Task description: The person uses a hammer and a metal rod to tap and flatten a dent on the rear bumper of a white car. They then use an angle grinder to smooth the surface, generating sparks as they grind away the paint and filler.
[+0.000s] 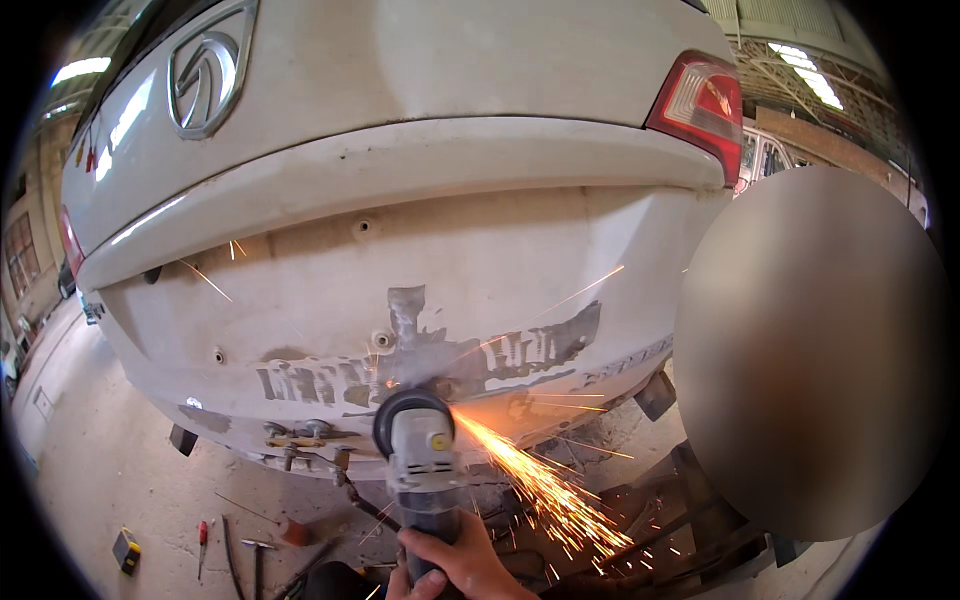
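Note:
An angle grinder (422,450) with a grey head and dark body is pressed against the lower tailgate of a white car (540,240). My right hand (478,562) is closed around its body at the lower middle. Beside it, my left hand (405,582) also grips the grinder, mostly cut off by the lower edge. Orange sparks (550,495) stream from the disc toward the lower right. Around the disc, a band of bare grey metal (545,340) shows ragged paint edges and ridges. The disc's contact point is partly hidden by the grinder head.
Metal clamp-like fittings (315,430) attach to the panel's lower edge, left of the grinder. On the floor lie a red screwdriver (203,533), a hammer (257,550) and a yellow-and-black box-shaped tool (126,550). Dark metal parts (700,510) sit at lower right, beside a large blurred oval.

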A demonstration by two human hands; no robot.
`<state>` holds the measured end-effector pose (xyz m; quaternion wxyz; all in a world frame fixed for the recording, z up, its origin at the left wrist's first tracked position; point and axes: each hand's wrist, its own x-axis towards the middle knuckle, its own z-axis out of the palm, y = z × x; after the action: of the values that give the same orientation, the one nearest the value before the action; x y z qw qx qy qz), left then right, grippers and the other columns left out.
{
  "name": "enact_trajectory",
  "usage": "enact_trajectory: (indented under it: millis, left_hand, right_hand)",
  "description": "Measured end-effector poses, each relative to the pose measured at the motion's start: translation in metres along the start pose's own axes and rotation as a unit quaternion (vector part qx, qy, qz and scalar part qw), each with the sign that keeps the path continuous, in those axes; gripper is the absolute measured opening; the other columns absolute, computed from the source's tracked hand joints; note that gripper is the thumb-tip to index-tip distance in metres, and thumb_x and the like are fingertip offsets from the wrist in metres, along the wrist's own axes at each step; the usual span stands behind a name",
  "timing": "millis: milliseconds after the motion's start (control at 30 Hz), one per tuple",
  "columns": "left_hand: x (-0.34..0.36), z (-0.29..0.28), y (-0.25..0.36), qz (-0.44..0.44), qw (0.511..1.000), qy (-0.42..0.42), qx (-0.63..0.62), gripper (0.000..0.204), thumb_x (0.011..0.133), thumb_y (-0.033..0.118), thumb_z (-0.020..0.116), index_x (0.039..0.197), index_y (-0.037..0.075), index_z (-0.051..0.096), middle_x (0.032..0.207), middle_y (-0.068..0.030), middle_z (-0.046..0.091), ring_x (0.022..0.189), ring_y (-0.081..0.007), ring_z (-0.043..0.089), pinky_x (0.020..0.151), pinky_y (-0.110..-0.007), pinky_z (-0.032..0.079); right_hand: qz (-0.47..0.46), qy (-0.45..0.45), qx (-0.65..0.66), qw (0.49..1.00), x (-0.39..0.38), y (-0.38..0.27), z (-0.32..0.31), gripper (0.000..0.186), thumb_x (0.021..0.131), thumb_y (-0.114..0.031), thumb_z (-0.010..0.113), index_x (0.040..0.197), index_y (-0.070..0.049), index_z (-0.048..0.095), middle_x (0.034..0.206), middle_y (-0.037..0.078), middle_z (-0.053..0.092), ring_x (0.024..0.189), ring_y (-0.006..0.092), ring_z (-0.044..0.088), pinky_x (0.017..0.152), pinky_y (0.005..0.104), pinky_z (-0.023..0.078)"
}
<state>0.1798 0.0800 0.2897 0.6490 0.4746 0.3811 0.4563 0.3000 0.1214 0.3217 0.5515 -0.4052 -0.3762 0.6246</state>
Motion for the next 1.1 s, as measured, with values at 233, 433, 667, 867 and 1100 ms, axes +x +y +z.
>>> enact_trajectory:
  millis: [233, 433, 667, 867, 1100]
  left_hand:
    - [0.011, -0.003, 0.007, -0.037, 0.996, -0.077, 0.007, 0.046, 0.089, 0.035, 0.054, 0.118, -0.001, 0.049, 0.103, -0.0054, 0.057, 0.092, -0.0150, 0.054, 0.078, -0.031, 0.045]
    - [0.003, 0.009, 0.004, 0.002, 1.000, 0.016, 0.008, 0.040, 0.089, 0.034, 0.054, 0.109, -0.001, 0.054, 0.096, -0.0060, 0.058, 0.086, -0.0159, 0.055, 0.073, -0.030, 0.046]
    - [0.001, 0.015, -0.013, 0.034, 0.996, 0.085, -0.015, 0.035, 0.090, 0.034, 0.052, 0.098, 0.001, 0.058, 0.086, -0.0033, 0.059, 0.076, -0.0126, 0.055, 0.064, -0.027, 0.045]
    - [0.015, 0.002, 0.015, -0.084, 0.993, -0.076, 0.021, 0.049, 0.089, 0.034, 0.054, 0.122, -0.001, 0.044, 0.109, -0.0079, 0.053, 0.099, -0.0166, 0.051, 0.082, -0.032, 0.043]
    - [0.005, 0.005, -0.023, 0.028, 1.000, -0.008, 0.006, 0.058, 0.088, 0.033, 0.053, 0.131, -0.002, 0.035, 0.124, -0.0107, 0.045, 0.115, -0.0202, 0.042, 0.096, -0.034, 0.035]
  right_hand:
    - [0.000, 0.023, 0.030, 0.999, -0.001, -0.008, -0.004, 0.031, 0.073, -0.021, 0.074, 0.088, 0.003, 0.061, 0.077, 0.006, 0.064, 0.070, 0.0110, 0.059, 0.065, 0.0264, 0.047]
    - [0.009, -0.010, -0.025, 1.000, 0.001, -0.008, -0.001, 0.034, 0.074, -0.025, 0.073, 0.089, 0.003, 0.061, 0.078, 0.006, 0.064, 0.069, 0.0106, 0.058, 0.065, 0.0267, 0.047]
    - [-0.017, -0.004, -0.028, 0.999, 0.000, -0.005, -0.004, 0.032, 0.073, -0.023, 0.073, 0.088, 0.003, 0.061, 0.078, 0.006, 0.063, 0.067, 0.0111, 0.057, 0.062, 0.0256, 0.046]
    - [0.001, 0.038, 0.067, 0.997, 0.004, 0.002, -0.013, 0.033, 0.072, -0.022, 0.073, 0.090, 0.004, 0.062, 0.078, 0.006, 0.063, 0.068, 0.0117, 0.058, 0.064, 0.0264, 0.046]
    - [0.014, -0.077, -0.026, 0.997, 0.007, 0.014, -0.014, 0.039, 0.070, -0.023, 0.076, 0.093, 0.004, 0.061, 0.082, 0.008, 0.063, 0.071, 0.0116, 0.058, 0.066, 0.0279, 0.047]
